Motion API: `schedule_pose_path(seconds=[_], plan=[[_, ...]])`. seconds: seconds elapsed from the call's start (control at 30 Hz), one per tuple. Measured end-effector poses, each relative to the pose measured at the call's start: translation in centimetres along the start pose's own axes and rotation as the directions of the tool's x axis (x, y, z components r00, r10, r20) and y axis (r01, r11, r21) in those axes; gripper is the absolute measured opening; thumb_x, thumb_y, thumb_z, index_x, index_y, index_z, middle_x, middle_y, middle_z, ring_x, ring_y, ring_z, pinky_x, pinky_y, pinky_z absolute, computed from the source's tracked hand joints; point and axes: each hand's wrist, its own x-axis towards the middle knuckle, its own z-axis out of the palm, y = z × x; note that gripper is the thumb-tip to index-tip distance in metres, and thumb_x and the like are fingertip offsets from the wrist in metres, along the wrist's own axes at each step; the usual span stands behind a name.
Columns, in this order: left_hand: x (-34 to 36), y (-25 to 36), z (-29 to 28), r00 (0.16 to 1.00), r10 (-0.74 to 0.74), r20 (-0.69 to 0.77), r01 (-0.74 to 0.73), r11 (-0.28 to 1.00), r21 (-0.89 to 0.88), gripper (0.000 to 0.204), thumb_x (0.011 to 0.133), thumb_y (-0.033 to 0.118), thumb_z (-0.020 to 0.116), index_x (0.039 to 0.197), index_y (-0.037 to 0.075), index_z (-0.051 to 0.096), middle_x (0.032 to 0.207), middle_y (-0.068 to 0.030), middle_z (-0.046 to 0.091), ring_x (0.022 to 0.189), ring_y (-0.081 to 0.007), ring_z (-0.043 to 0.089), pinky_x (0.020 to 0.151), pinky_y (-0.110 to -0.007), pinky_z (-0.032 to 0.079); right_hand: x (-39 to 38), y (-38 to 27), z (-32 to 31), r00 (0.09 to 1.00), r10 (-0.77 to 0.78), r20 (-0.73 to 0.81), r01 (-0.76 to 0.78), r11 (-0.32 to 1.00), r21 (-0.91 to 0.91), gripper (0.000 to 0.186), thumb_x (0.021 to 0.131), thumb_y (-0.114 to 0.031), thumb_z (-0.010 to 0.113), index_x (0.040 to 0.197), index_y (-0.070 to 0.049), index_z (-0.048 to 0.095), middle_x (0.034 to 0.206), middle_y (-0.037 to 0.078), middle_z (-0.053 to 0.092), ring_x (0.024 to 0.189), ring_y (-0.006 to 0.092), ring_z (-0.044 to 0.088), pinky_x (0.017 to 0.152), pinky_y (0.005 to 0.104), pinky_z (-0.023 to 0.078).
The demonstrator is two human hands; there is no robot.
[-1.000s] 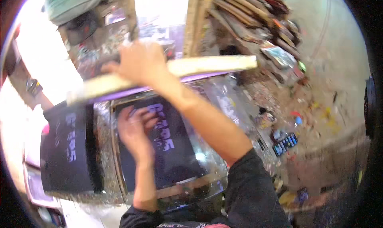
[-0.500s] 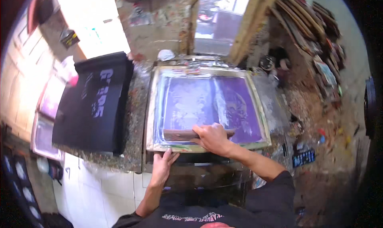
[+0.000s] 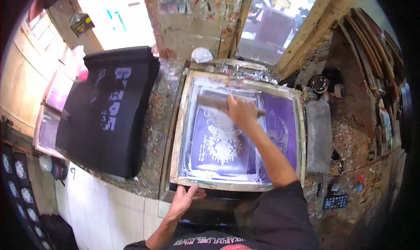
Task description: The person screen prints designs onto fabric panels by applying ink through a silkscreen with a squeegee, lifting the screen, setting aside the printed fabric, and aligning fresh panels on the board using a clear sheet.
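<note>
My right hand (image 3: 243, 112) is closed around a long wooden squeegee (image 3: 212, 102), which lies crosswise over the far part of a screen printing frame (image 3: 176, 156). Purple mesh fills this wood-edged frame, with a pale ornate design on its left half and another, fainter one on the right. White ink is smeared along the mesh borders. At the near rail, my left hand (image 3: 183, 201) grips the edge with its thumb on top; its other fingers are partly hidden below. The squeegee is slightly blurred, and my right forearm covers part of the mesh and near rail.
To the left, a thick stack of black printed fabric (image 3: 100, 118) lies on the ink-spattered table (image 3: 151, 140). A grey slab (image 3: 318, 136) borders the frame on the right, with a phone (image 3: 335, 202) nearer me. A white crumpled cloth (image 3: 201, 55) sits beyond the frame.
My right hand has pushed the squeegee from the near side of the mesh to the far side, uncovering the pale design. My left hand stays at the near rail. The view has shifted.
</note>
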Motion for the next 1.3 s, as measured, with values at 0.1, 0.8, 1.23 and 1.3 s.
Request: schedule_pose_path(seconds=[0.1,0.8,1.23,1.3], plan=[[1.0,-1.1,-2.0,0.993,-0.052,0.111,0.057,0.997,-0.042,0.04,0.106,0.021,0.052,0.126,-0.01,0.036,0.108,-0.0275,0.064,0.095,-0.0362,0.071,0.082,-0.044,0.062,-10.6,-4.9,-0.4,0.959,-0.21,-0.192,0.189,0.975,-0.121,0.027,0.094,-0.035,0.064,0.079,-0.013,0.057,0.063,0.005,0.064,0.05,0.0165,0.065,0.044,0.0368,0.051],[0.7,0.2,-2.2,0.988,-0.12,0.099,0.127,0.99,-0.069,0.043,0.105,0.023,0.054,0.116,-0.017,0.045,0.104,-0.0285,0.066,0.093,-0.0361,0.072,0.081,-0.042,0.063,-13.7,-7.3,-2.0,0.984,-0.178,-0.031,0.179,0.983,0.031,0.01,0.089,-0.019,0.063,0.082,-0.014,0.059,0.07,0.004,0.065,0.058,0.0189,0.068,0.055,0.0347,0.052],[-3.2,6.8,0.3,0.782,0.555,0.283,-0.55,0.828,-0.107,0.055,0.107,0.034,0.049,0.141,-0.004,0.03,0.1,-0.0215,0.067,0.083,-0.0262,0.07,0.075,-0.036,0.059,-18.0,-9.2,-13.9,0.88,0.068,-0.47,-0.077,0.997,0.0,0.055,0.086,-0.065,0.063,0.091,-0.01,0.064,0.083,0.007,0.06,0.076,0.0234,0.059,0.086,0.0501,0.037],[0.9,10.9,2.3,0.448,0.849,0.281,-0.881,0.472,-0.021,0.072,0.095,0.028,0.066,0.146,-0.001,0.025,0.108,-0.0206,0.064,0.091,-0.0264,0.068,0.081,-0.039,0.056,-12.6,-6.6,-18.5,0.813,-0.016,-0.582,-0.032,0.997,-0.072,0.057,0.086,-0.067,0.061,0.084,-0.01,0.061,0.081,0.009,0.061,0.075,0.0265,0.06,0.072,0.0438,0.039]])
